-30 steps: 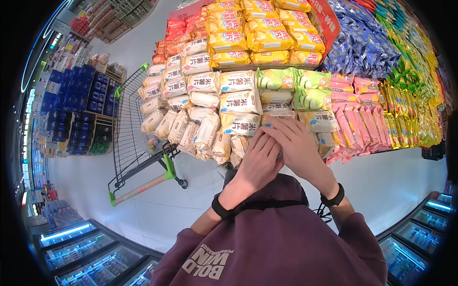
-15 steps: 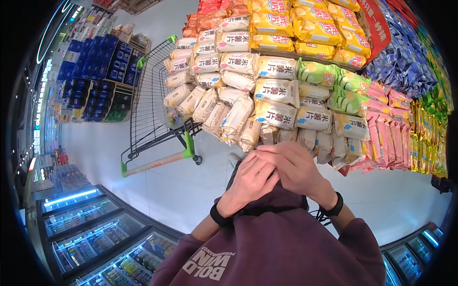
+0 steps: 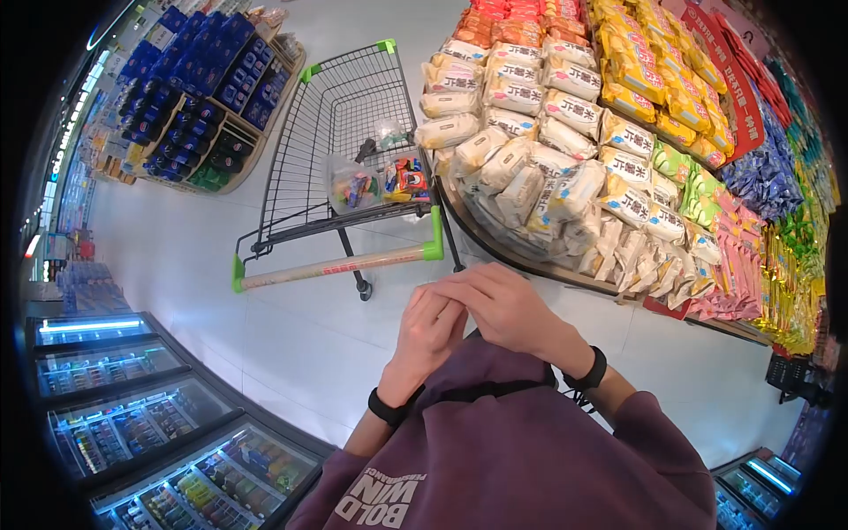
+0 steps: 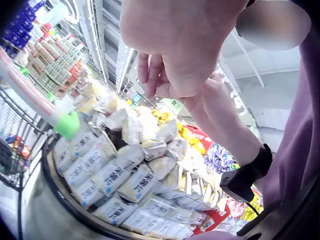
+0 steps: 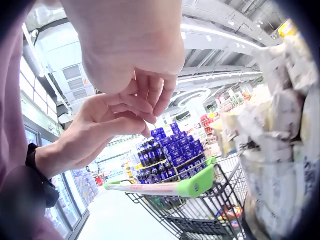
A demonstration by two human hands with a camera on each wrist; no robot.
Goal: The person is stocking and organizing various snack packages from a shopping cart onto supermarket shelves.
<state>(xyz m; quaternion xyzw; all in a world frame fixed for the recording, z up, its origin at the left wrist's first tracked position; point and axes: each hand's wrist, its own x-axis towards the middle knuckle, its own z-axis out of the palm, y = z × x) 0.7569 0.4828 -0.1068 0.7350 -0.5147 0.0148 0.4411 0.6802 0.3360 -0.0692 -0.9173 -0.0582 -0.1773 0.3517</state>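
Note:
My left hand (image 3: 428,331) and right hand (image 3: 508,305) meet in front of my body in the head view. The right hand's fingers lie over the left fingertips, loosely bent, and no object shows between them. In the right wrist view the fingers of both hands (image 5: 131,106) touch one another. Beyond the hands stands a shopping cart (image 3: 300,190) with a green-ended handle (image 3: 340,267). Inside the cart are a clear bag of colourful items (image 3: 355,187) and a red and yellow snack pack (image 3: 406,179). White snack packs (image 3: 574,190) lie piled on a display to the right.
Yellow packs (image 3: 632,53), green packs (image 3: 702,190) and pink packs (image 3: 729,265) continue along the display, whose rounded edge (image 3: 503,256) faces me. A stack of blue drink packs (image 3: 194,66) stands at the upper left. Glass-topped freezers (image 3: 168,424) line the lower left.
The head view has swung left, so the cart now sits nearer the middle and the snack display farther right. My joined hands, earlier overlapping the white packs, now appear over the floor.

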